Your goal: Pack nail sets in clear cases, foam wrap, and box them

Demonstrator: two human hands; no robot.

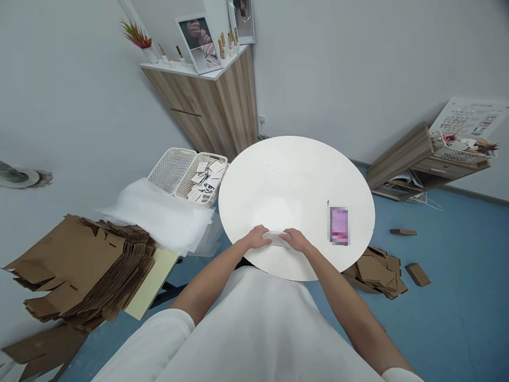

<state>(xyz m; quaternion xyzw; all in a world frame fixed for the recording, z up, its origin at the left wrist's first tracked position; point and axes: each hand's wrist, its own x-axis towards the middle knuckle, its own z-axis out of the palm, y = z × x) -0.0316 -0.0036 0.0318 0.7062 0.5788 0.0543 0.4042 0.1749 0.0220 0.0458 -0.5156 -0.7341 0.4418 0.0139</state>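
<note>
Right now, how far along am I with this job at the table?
Done, it seems: a heap of cardboard pieces on the floor. In hand: your left hand and right hand hold a small pale item at the table edge. Left: a tall stack of flat cardboard and a basket of small packets, apparently untouched.

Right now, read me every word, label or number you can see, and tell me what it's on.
None can be read.
Pink card on the round table: blurred out.
Small cards in the basket: print too small.
Chart board at the right: too small.
Small white item between left hand and right hand: no print shows.
</note>
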